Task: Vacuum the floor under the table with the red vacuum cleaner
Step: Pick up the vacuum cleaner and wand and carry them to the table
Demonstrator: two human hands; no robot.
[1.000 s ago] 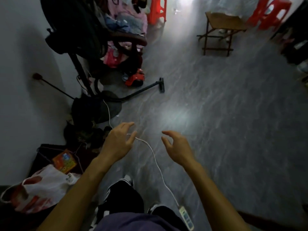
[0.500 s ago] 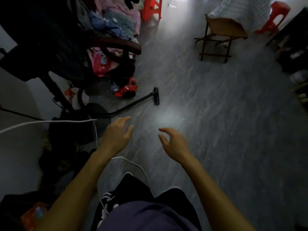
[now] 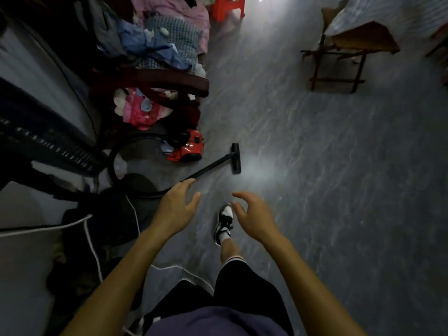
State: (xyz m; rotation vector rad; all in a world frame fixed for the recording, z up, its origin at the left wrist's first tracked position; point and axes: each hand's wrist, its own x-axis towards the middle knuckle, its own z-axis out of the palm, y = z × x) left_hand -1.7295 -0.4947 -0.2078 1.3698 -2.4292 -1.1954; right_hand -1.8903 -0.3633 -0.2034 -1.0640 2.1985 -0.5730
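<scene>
Forward has come a sneakered foot [image 3: 224,223], now between the hands. The left hand [image 3: 177,209], fingers spread and holding nothing, reaches the near end of the black wand [image 3: 211,166]; contact unclear. At its 3 o'clock the right hand [image 3: 254,214] hovers, fingers loosely spread, empty. At 12 o'clock the red vacuum cleaner [image 3: 189,149] lies on the floor [image 3: 315,190]; the bench [image 3: 366,37] stands far off at 2 o'clock.

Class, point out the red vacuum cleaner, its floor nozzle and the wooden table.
red vacuum cleaner [image 3: 194,149]: head view, red body.
floor nozzle [image 3: 236,158]: head view, middle of bar.
wooden table [image 3: 363,38]: head view, bare brown top.
</scene>
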